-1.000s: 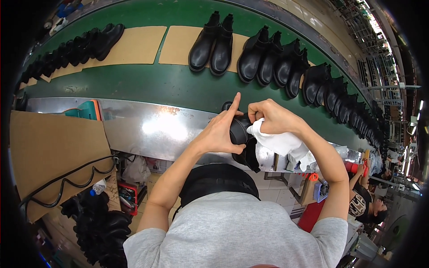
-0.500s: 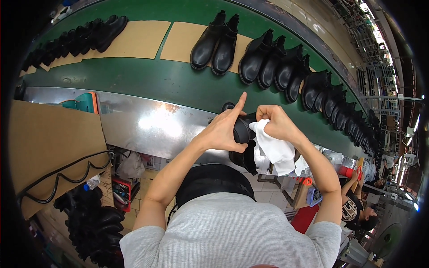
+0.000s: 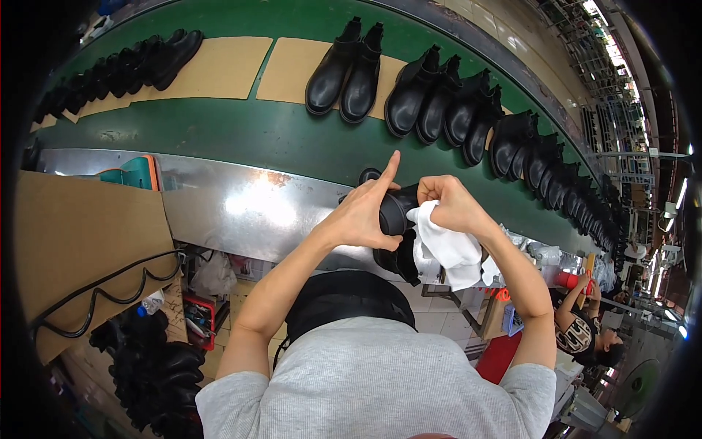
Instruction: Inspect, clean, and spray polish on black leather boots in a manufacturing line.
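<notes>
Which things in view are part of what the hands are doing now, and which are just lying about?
In use:
- black boot, in the left hand
- white cloth, in the right hand, against the boot

Apparently lying about:
- blue-capped bottle
- red bin
- plastic bag

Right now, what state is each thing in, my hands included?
Left hand, wrapped around the boot
Right hand, closed on the cloth
Boot, held in the left hand
Cloth, bunched at the fingers, loose end hanging
Standing boots, upright, in a row
Bottle, capped
Red crate, open, things inside
</notes>
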`<action>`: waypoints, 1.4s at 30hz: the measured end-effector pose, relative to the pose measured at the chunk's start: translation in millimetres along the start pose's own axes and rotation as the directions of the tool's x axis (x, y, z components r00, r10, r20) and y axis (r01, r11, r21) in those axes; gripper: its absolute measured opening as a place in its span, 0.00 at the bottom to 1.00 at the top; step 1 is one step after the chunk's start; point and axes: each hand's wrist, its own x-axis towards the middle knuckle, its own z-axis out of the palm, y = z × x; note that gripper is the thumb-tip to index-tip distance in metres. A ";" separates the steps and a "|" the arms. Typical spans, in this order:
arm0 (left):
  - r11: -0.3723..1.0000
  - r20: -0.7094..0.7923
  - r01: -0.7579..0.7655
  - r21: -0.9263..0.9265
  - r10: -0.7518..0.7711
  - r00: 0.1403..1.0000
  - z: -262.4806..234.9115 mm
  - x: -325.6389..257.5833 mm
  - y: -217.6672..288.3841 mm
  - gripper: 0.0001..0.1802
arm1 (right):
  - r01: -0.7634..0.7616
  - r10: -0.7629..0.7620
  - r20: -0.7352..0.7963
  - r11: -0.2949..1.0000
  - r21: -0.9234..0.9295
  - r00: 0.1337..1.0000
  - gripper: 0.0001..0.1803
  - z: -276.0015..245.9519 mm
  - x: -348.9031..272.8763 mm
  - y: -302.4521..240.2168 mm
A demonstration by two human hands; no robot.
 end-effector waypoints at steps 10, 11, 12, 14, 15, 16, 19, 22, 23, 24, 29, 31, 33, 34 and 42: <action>1.000 -0.010 -0.005 0.015 0.005 1.000 2.7 2.2 2.1 0.68 | -0.035 0.036 -0.067 0.999 0.022 0.997 0.07 -0.5 -4.2 1.3; 1.000 -0.005 -0.006 0.016 0.006 1.000 3.0 2.4 2.6 0.68 | -0.036 0.038 -0.070 0.999 0.025 0.997 0.07 1.1 -4.4 -0.1; 1.000 -0.010 0.001 0.020 -0.001 1.000 2.4 2.9 3.6 0.68 | -0.064 0.068 -0.111 0.997 0.043 0.992 0.07 2.6 -4.4 -2.1; 1.000 -0.007 0.005 0.026 -0.005 1.000 2.6 3.3 3.9 0.68 | -0.092 0.101 -0.156 0.993 0.069 0.982 0.07 2.8 -6.4 1.2; 1.000 -0.004 -0.006 0.012 0.006 1.000 3.5 3.6 2.7 0.68 | -0.031 0.037 -0.110 0.998 0.049 0.993 0.09 1.4 -7.0 7.1; 1.000 -0.001 -0.017 -0.001 0.017 1.000 4.7 3.8 2.3 0.68 | 0.029 -0.027 -0.063 0.999 0.033 0.998 0.13 0.6 -8.3 10.6; 0.999 0.007 -0.017 0.035 0.017 1.000 9.4 2.4 5.4 0.68 | 0.044 -0.041 -0.079 0.999 0.030 0.996 0.13 1.6 -14.1 11.0; 0.997 -0.022 0.011 0.080 -0.009 1.000 14.0 2.9 9.1 0.69 | 0.003 0.015 -0.289 0.998 0.064 0.957 0.05 9.9 -13.2 11.4; 0.996 -0.008 0.006 0.087 -0.006 1.000 14.9 2.0 10.6 0.69 | -0.015 0.034 -0.300 0.998 0.066 0.953 0.06 10.1 -14.3 12.6; 0.996 -0.011 0.021 0.082 -0.021 1.000 14.4 3.0 11.7 0.68 | -0.016 0.040 -0.317 0.997 0.077 0.948 0.06 10.5 -16.8 22.9; 0.999 -0.053 -0.012 0.036 0.014 0.999 16.6 5.6 17.0 0.67 | -0.146 0.169 -0.631 0.985 0.088 0.757 0.07 -1.3 -62.9 112.9; 0.999 -0.044 -0.032 0.026 0.033 0.999 21.8 10.5 24.1 0.67 | -0.185 0.120 -0.695 0.982 -0.020 0.709 0.11 19.6 -55.7 185.8; 1.000 -0.057 -0.002 0.010 0.003 0.998 20.2 6.3 23.1 0.66 | -0.227 0.103 -0.693 0.970 -0.089 0.714 0.14 46.4 -31.4 221.2; 1.000 -0.071 0.013 -0.002 -0.013 0.997 17.7 5.7 20.0 0.66 | -0.297 0.126 -0.692 0.945 -0.134 0.711 0.17 50.4 -28.1 230.8; 0.991 -0.092 0.002 0.135 0.010 0.996 21.6 -10.7 23.0 0.66 | -0.713 0.571 -0.821 0.567 0.413 -0.022 0.26 23.0 -140.0 336.2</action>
